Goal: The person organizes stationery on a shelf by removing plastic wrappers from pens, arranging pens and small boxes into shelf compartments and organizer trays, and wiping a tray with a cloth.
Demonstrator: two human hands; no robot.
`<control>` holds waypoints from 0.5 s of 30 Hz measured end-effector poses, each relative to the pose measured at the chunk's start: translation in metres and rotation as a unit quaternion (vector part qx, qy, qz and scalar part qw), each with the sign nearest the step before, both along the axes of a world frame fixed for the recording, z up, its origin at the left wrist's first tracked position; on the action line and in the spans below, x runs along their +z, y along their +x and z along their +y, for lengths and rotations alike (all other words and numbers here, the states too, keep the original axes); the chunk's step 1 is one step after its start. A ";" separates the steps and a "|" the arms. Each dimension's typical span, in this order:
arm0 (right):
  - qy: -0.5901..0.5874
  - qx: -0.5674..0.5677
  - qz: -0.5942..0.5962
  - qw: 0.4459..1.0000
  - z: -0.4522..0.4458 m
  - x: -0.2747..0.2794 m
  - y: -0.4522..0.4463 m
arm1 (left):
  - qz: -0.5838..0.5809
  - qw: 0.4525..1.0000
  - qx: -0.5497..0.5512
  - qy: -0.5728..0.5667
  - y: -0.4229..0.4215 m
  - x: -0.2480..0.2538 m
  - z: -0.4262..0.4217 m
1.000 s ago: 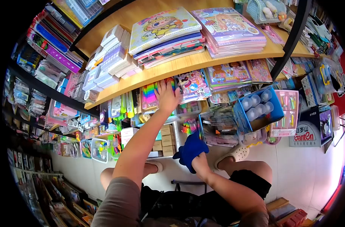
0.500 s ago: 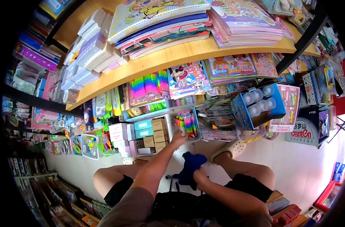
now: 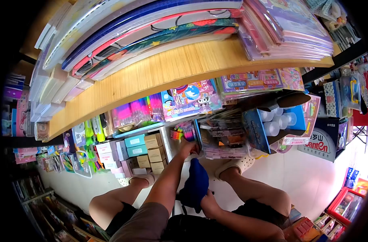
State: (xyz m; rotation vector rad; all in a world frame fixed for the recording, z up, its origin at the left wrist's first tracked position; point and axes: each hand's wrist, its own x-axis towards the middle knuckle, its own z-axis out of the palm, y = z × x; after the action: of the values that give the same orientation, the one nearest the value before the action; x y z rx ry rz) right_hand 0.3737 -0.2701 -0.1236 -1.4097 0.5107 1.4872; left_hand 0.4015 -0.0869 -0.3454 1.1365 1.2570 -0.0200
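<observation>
My left hand point(image 3: 187, 148) reaches down to the front of a white bin point(image 3: 170, 142) that holds bright rainbow-coloured pens point(image 3: 186, 131). Its fingers are partly hidden among the contents, so I cannot see whether they grip anything. Lower and to the right, my right hand point(image 3: 208, 203) is closed on a bunched blue cloth point(image 3: 195, 183). The cloth hangs between my knees, just below the bin and apart from it.
A wooden shelf point(image 3: 184, 66) with stacked books overhangs the bin. Small boxes point(image 3: 153, 141) stand left of it; packets point(image 3: 226, 139) and a blue carton of clear cups point(image 3: 254, 131) are to its right. My clogs point(image 3: 237, 166) rest on the pale floor point(image 3: 268, 173).
The camera has moved closer to the shelf, which fills more of the view. My left hand has moved further into the bin's front. The blue cloth remains in my right hand, its shape changed.
</observation>
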 end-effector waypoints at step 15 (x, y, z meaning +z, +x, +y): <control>0.028 -0.006 -0.043 0.999 0.007 0.002 -0.004 | -0.112 0.987 0.002 -0.112 -0.010 -0.008 0.019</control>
State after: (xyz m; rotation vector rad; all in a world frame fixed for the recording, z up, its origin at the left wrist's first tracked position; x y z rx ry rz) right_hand 0.3701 -0.2634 -0.1215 -1.4169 0.4202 1.4143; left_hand 0.3912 -0.0676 -0.3531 0.9149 1.0293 -0.0303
